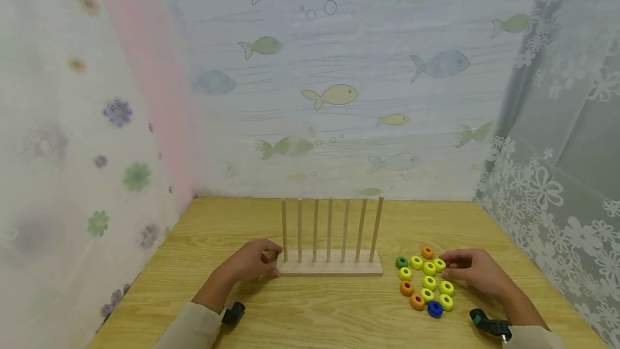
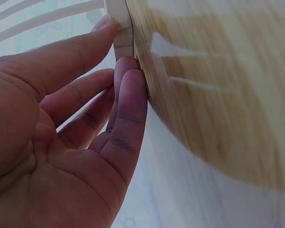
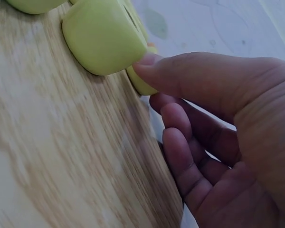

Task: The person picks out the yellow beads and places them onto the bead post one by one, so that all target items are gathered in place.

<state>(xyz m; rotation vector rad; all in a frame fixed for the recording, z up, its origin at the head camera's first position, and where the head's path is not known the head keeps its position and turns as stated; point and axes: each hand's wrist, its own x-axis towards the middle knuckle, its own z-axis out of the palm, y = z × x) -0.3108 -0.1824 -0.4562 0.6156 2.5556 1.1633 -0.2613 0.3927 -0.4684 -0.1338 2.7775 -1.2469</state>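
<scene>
A wooden peg rack (image 1: pixel 329 269) with several upright pegs stands on the table in the head view. My left hand (image 1: pixel 252 260) holds the left end of its base, thumb and fingers set at the edge; the left wrist view shows this hand (image 2: pixel 85 109) close up. To the right lie loose ring beads, several of them yellow (image 1: pixel 429 283). My right hand (image 1: pixel 477 271) rests beside the group, its thumb and forefinger at a yellow bead (image 1: pixel 439 265). In the right wrist view, the thumb tip overlaps a yellow bead (image 3: pixel 102 38); a firm grip is not visible.
Among the beads are a blue one (image 1: pixel 435 308), a green one (image 1: pixel 401 262) and orange ones (image 1: pixel 407 287). The wooden table (image 1: pixel 310 316) ends at a fish-patterned curtain (image 1: pixel 334 139) behind, with more curtains at both sides. Black camera mounts (image 1: pixel 489 325) sit at the wrists.
</scene>
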